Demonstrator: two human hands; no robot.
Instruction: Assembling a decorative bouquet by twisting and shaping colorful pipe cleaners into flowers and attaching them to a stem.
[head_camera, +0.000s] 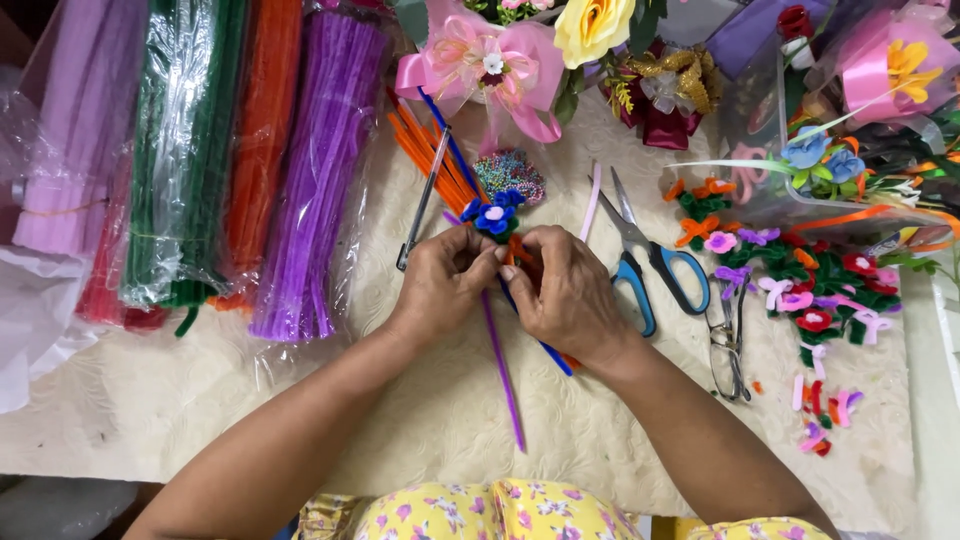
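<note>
1. Cream textured cloth (440, 420) covered the table, crowded with craft supplies.
2. At its middle, a small blue flower (493, 216) of pipe cleaner sat just above both hands, its stem pinched between them.
3. The left hand (445, 280) had thumb and fingers closed narrowly on the stem; the right hand (565, 290) was curled tight beside it, fingertips meeting the left's (exactly which strand each gripped could not be told).
4. A purple pipe cleaner (503, 370) ran down from under the hands toward the person.
5. Loose orange pipe cleaners (425, 150) fanned out just behind the flower.
6. Blue-handled scissors (645, 260) lay near the right hand.
7. Finished small flowers (810, 290) were scattered farther right, with glasses (727, 350) beside them.
8. Bagged bundles (310, 170) of pipe cleaners lay well to the left.
</note>
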